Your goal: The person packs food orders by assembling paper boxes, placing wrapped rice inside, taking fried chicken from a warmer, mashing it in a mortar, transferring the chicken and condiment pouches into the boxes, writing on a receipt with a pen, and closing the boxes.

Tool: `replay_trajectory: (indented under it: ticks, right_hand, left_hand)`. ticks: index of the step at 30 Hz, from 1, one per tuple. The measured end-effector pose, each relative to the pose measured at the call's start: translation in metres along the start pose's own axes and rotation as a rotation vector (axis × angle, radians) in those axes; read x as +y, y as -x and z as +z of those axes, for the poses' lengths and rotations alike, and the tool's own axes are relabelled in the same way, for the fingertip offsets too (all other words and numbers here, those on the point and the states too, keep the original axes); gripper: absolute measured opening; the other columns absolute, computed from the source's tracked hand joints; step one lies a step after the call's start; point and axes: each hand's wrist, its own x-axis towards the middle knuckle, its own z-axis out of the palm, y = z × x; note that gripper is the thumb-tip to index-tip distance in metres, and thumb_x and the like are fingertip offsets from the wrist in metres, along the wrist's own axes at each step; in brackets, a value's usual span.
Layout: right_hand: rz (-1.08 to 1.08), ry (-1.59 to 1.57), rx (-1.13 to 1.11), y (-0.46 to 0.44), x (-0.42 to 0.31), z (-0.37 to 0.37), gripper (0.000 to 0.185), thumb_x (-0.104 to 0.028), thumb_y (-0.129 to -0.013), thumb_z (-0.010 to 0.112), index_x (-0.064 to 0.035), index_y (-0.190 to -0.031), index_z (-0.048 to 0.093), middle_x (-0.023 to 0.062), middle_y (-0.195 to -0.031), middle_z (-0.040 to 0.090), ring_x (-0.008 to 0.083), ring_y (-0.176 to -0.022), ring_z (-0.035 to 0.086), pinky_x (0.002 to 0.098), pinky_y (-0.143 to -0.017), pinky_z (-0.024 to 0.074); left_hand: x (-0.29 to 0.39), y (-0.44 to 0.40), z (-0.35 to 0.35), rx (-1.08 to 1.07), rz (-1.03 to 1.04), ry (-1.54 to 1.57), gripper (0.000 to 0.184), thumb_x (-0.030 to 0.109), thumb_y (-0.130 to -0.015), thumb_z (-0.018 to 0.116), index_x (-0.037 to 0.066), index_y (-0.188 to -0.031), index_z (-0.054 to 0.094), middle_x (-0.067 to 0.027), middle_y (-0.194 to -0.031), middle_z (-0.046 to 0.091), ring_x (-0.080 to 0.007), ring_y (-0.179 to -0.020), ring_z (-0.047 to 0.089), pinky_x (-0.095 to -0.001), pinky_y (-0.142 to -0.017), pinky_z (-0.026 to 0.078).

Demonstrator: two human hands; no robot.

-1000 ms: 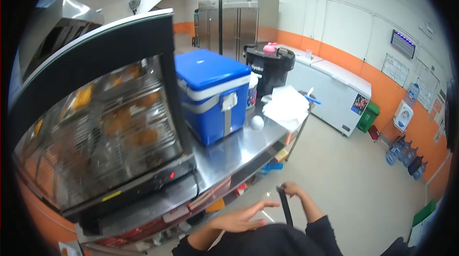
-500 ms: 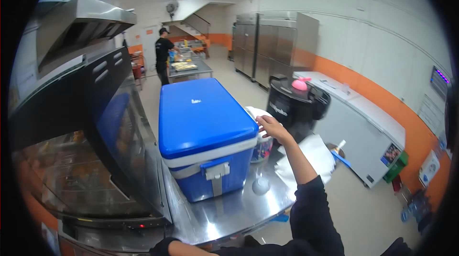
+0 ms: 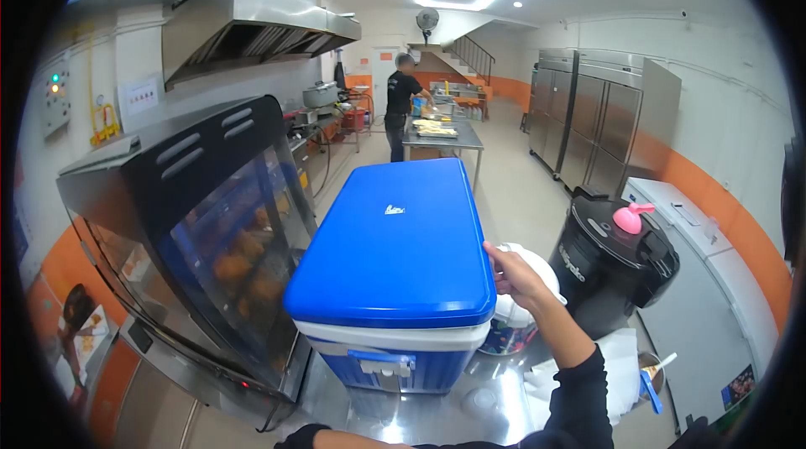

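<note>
"One hand or two at that cooler?"

"Only my right hand (image 3: 515, 274) shows. Its fingers bend against the right edge of the blue plastic lid (image 3: 403, 239); whether they pinch it, I can't tell. My left hand is out of view, so I can't tell its state either."

"And where is the cooler?"

"Right in front of me, a big blue box-shaped plastic cooler (image 3: 353, 341) with a white band, standing on the shiny steel counter (image 3: 420, 422). The lid is down, the white latch (image 3: 382, 363) on the near side."

"What's around it?"

"To its left, a black-framed glass display cabinet (image 3: 210, 231). Just beside it on the right, a white-lidded bucket with a patterned side (image 3: 507, 338). Farther right, a round black lidded pot (image 3: 596, 281). Near right, some white sheets (image 3: 620, 365)."

"Anyone else?"

"A person in black (image 3: 401, 96), at the far metal counter (image 3: 470, 142)."
</note>
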Motion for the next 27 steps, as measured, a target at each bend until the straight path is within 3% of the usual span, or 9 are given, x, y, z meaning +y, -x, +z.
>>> replay_trajectory:
  ticks: [3, 5, 8, 11, 15, 19, 20, 23, 27]
  right_hand:
    - [-0.155, -0.169, -0.097, -0.002, -0.054, 0.015, 0.046, -0.047, -0.097, 0.051, -0.0126, -0.066, 0.051, -0.0062, -0.055, 0.041, 0.0029, -0.041, 0.027, 0.0205, -0.039, 0.0172]
    - [-0.243, -0.184, -0.24, -0.008, -0.1, 0.037, 0.049, -0.046, -0.098, 0.049, -0.0119, -0.062, 0.048, -0.0052, -0.054, 0.041, 0.0041, -0.042, 0.03, 0.0212, -0.041, 0.0211]
    - [-0.442, -0.224, -0.597, -0.043, -0.14, 0.075, 0.049, -0.052, -0.098, 0.04, -0.0079, -0.082, 0.053, 0.0008, -0.068, 0.052, 0.0125, -0.051, 0.046, 0.0254, -0.048, 0.035]
    - [-0.632, -0.191, -0.757, -0.107, -0.156, 0.115, 0.047, -0.049, -0.098, 0.044, -0.0049, -0.094, 0.059, 0.0046, -0.085, 0.058, 0.0146, -0.068, 0.058, 0.0256, -0.055, 0.0434]
    - [-0.543, 0.75, -0.442, -0.223, -0.127, 0.131, 0.032, -0.031, -0.093, 0.052, -0.0033, -0.083, 0.063, 0.005, -0.077, 0.063, 0.0151, -0.065, 0.061, 0.0289, -0.056, 0.0488]
    - [0.146, 1.425, -0.486, -0.315, -0.036, 0.148, 0.016, -0.01, -0.08, 0.054, -0.0041, -0.078, 0.069, 0.0112, -0.09, 0.072, 0.0232, -0.078, 0.071, 0.036, -0.068, 0.0585]
    - [-0.011, 1.604, -0.453, -0.327, -0.007, 0.149, 0.013, -0.012, -0.079, 0.059, -0.0038, -0.082, 0.069, 0.0111, -0.091, 0.072, 0.0254, -0.083, 0.07, 0.0399, -0.07, 0.058]
    - [-0.232, 1.738, -0.344, -0.388, 0.11, 0.137, 0.051, -0.016, -0.07, 0.073, -0.0077, -0.118, 0.06, 0.0161, -0.108, 0.065, 0.031, -0.098, 0.066, 0.0459, -0.078, 0.0551]
    - [-0.299, 1.646, -0.169, -0.371, 0.177, 0.134, 0.07, -0.025, -0.065, 0.082, -0.0217, -0.129, 0.053, 0.0211, -0.126, 0.049, 0.0424, -0.113, 0.054, 0.0475, -0.091, 0.0487]
  left_hand:
    - [0.019, 0.021, -0.031, 0.261, -0.054, -0.602, 0.027, 0.021, -0.098, 0.055, -0.004, -0.097, 0.063, -0.0107, -0.086, 0.065, -0.0177, -0.08, 0.062, -0.0312, -0.075, 0.05]
    - [0.028, 0.073, -0.063, 0.445, -0.31, -1.132, 0.09, 0.056, -0.073, 0.075, 0.0, -0.136, 0.043, -0.0192, -0.137, 0.046, -0.0321, -0.131, 0.042, -0.0459, -0.104, 0.036]
    - [0.015, 0.074, -0.127, 0.622, -0.342, -1.895, 0.074, 0.019, -0.075, 0.079, 0.015, -0.139, 0.041, -0.024, -0.138, 0.045, -0.0437, -0.129, 0.042, -0.0502, -0.1, 0.039]
    - [0.012, 0.12, -0.157, 0.812, -0.337, -1.905, 0.065, 0.011, -0.091, 0.063, 0.002, -0.145, 0.028, -0.0231, -0.147, 0.035, -0.0367, -0.136, 0.036, -0.0427, -0.109, 0.031]
    - [0.019, 0.118, -0.162, 1.098, -0.427, -2.07, 0.06, 0.017, -0.098, 0.052, 0.002, -0.149, 0.024, -0.015, -0.153, 0.03, -0.0272, -0.139, 0.032, -0.0381, -0.112, 0.025]
    - [0.019, 0.117, -0.166, 1.241, -0.39, -2.062, 0.059, 0.019, -0.1, 0.047, 0.001, -0.15, 0.02, -0.013, -0.156, 0.023, -0.0261, -0.14, 0.03, -0.0383, -0.112, 0.026]
    - [0.018, 0.117, -0.167, 1.274, -0.393, -2.073, 0.06, 0.021, -0.1, 0.046, 0.002, -0.15, 0.02, -0.0133, -0.155, 0.023, -0.0263, -0.139, 0.031, -0.0382, -0.112, 0.027]
    - [0.021, 0.116, -0.17, 1.354, -0.386, -2.071, 0.06, 0.025, -0.101, 0.043, 0.004, -0.151, 0.018, -0.0145, -0.152, 0.025, -0.0265, -0.137, 0.034, -0.0376, -0.109, 0.032]
    - [0.026, 0.126, -0.174, 1.4, -0.409, -2.089, 0.062, 0.029, -0.101, 0.041, 0.008, -0.152, 0.013, -0.015, -0.151, 0.026, -0.0271, -0.137, 0.034, -0.0391, -0.109, 0.035]
